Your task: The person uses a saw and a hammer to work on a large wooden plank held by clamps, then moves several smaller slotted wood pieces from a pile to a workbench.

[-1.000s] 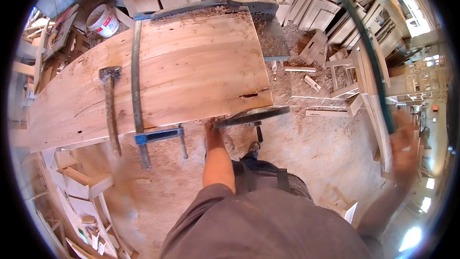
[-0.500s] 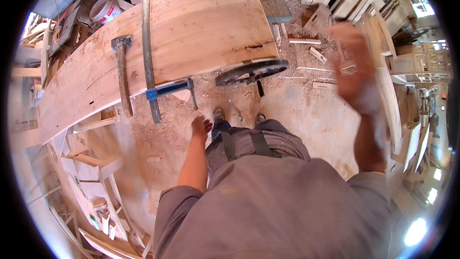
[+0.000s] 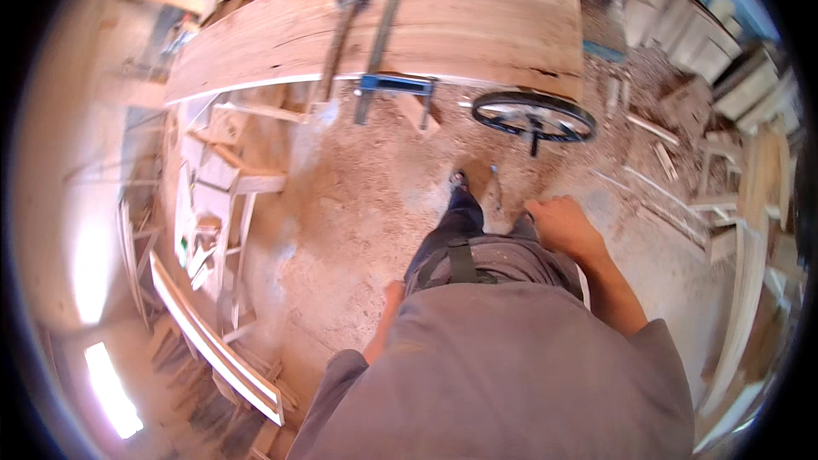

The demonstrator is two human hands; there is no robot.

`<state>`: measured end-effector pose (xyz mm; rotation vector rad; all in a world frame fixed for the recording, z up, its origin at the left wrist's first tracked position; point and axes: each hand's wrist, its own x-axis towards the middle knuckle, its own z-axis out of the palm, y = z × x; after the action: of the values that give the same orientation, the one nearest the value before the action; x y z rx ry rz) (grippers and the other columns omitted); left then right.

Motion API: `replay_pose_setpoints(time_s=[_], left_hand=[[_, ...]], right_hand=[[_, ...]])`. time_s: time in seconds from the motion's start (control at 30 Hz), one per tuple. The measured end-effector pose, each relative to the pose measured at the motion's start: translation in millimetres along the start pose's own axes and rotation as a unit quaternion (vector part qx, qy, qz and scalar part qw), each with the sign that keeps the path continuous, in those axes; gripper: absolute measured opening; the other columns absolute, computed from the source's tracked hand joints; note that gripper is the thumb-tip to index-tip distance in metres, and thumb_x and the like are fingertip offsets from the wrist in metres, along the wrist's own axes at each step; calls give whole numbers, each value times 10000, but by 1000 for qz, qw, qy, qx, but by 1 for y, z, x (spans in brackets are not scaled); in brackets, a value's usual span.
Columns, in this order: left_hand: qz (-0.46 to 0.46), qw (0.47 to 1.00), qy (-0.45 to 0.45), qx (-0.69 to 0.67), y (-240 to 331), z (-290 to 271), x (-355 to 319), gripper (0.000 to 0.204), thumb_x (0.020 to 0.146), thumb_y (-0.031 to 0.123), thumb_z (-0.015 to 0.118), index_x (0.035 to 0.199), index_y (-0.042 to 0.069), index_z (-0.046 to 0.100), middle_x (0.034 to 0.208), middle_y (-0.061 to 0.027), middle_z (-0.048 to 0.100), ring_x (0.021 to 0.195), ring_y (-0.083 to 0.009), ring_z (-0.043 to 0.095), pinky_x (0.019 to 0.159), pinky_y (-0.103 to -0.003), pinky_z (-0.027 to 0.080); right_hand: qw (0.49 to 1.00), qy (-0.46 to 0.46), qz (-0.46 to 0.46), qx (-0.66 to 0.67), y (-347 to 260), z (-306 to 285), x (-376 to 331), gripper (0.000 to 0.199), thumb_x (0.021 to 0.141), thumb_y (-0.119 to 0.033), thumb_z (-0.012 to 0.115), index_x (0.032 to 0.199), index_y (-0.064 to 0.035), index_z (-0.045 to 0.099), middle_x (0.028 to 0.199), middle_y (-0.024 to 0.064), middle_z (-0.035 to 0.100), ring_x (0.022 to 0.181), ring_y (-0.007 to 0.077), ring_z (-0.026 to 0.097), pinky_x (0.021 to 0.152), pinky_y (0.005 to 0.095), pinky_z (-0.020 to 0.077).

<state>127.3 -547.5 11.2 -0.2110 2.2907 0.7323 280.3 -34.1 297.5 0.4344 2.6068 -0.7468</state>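
My right hand (image 3: 558,221) hangs beside my right thigh with its fingers curled in; its palm side is hidden. At my left hip my left hand (image 3: 394,294) shows only in part, its fingers hidden by my body. Neither hand touches the wide wooden board (image 3: 486,21) in front of me. A hammer (image 3: 335,47) with a wooden handle lies on that board, its handle reaching over the near edge. To its right a bar clamp (image 3: 385,25) with a blue jaw crosses the board. Near the board's right end stands a black handwheel (image 3: 534,117), nearest to my right hand.
Sawdust and offcuts cover the floor (image 3: 358,204). Wooden frames (image 3: 230,175) stand at the left, with a long pale plank (image 3: 213,341) nearer to me. Long curved timber (image 3: 750,264) runs along the right. Panels (image 3: 682,25) lean at the far right.
The view has swung left, so the board sits farther right and up. My right hand has dropped from raised out at the right to my thigh. My left hand has drawn back to my hip.
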Motion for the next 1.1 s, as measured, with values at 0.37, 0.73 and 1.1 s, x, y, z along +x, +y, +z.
replay_pose_setpoints(time_s=[0.37,0.73,1.1], left_hand=[[57,989,113,78,41,-38,41,318,795,131,571,1042,-37,678,910,-245,710,1036,-462,644,856,-479,533],[-29,940,47,-338,69,-213,156,562,842,77,574,1393,34,471,825,-174,681,551,-235,656,438,-335,497],[64,994,56,-71,66,-201,204,460,787,133,610,1218,-27,614,979,-252,658,932,-350,666,777,-472,541]], right_hand=[[892,49,-11,449,-98,-16,85,367,872,-60,589,1229,22,609,1053,145,714,951,228,677,854,323,522],[720,93,44,686,-248,-16,310,440,919,-75,593,1320,81,501,1208,179,632,1071,269,629,947,361,498],[507,139,174,833,-260,-19,431,295,905,-106,634,1147,27,529,1142,194,619,1053,337,613,947,486,500]])
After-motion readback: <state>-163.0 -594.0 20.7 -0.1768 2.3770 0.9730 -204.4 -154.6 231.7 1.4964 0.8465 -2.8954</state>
